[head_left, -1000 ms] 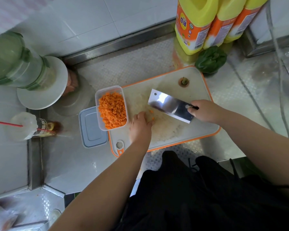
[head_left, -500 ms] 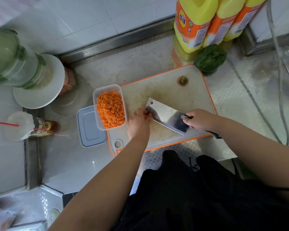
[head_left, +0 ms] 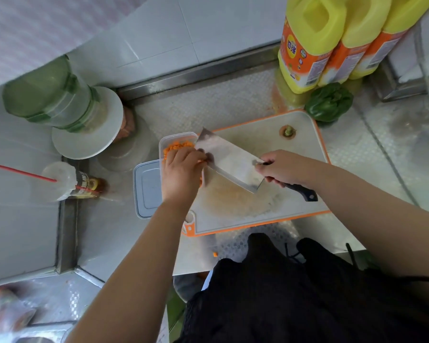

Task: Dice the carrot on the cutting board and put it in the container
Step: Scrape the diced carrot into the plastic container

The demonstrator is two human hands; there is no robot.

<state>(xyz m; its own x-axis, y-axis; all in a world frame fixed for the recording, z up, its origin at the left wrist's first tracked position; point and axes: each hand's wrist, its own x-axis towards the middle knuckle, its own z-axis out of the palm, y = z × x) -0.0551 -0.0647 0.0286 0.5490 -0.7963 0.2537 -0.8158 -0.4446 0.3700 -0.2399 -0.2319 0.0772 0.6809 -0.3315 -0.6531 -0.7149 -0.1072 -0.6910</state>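
Orange diced carrot (head_left: 177,146) fills the clear plastic container (head_left: 176,137), which sits on the left end of the orange-rimmed cutting board (head_left: 305,194). The right hand (head_left: 286,167) is curled round the black handle of a cleaver (head_left: 229,160), holding the broad blade tilted with its far corner over the container's right rim. The left hand (head_left: 182,169) is over the container, fingers bent against the blade's flat side at its left edge; whether it pinches any carrot I cannot tell. A faint orange stain marks the middle of the board, and a cut carrot top (head_left: 287,131) lies near its far right corner. One small carrot piece (head_left: 215,254) rests on the steel bench (head_left: 233,100) just near of the board. The container's grey lid (head_left: 148,188) lies flat on the bench, touching the board's left side. Further left stand a green-tinted jug (head_left: 52,100) and a cup with a red straw (head_left: 60,180). At the far right, a green pepper (head_left: 328,102) sits beside three yellow bottles (head_left: 312,40).
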